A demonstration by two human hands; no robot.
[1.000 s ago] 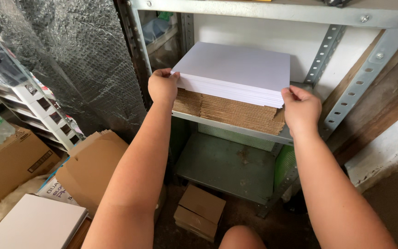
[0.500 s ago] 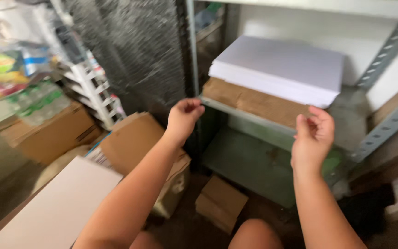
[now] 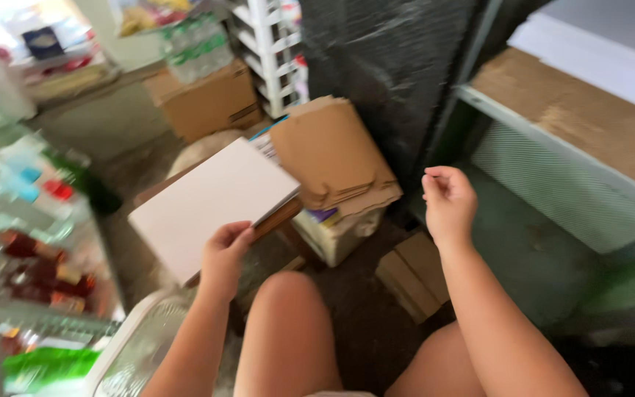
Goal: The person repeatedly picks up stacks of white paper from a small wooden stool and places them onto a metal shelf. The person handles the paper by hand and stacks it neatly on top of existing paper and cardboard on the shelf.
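Observation:
My left hand [image 3: 225,254] grips the near edge of a flat white stack of sheets [image 3: 211,195], which lies on a brown box low on the floor at the left. My right hand [image 3: 446,200] hovers in the air with its fingers loosely curled and nothing in it, in front of the metal shelf [image 3: 553,136]. On that shelf, at the upper right, another white stack [image 3: 604,55] rests on a sheet of brown cardboard [image 3: 575,117]. My bare knees fill the bottom of the view.
Folded brown cardboard [image 3: 332,158] leans on a box beside the white stack. A small cardboard box [image 3: 409,276] lies on the dark floor between my knees and the shelf. A closed carton [image 3: 203,103], a white rack and bottles stand at the back left.
My head has turned left and down, away from the shelf. My left hand has come off the shelf and taken the edge of the white stack on the floor. My right hand has drawn back.

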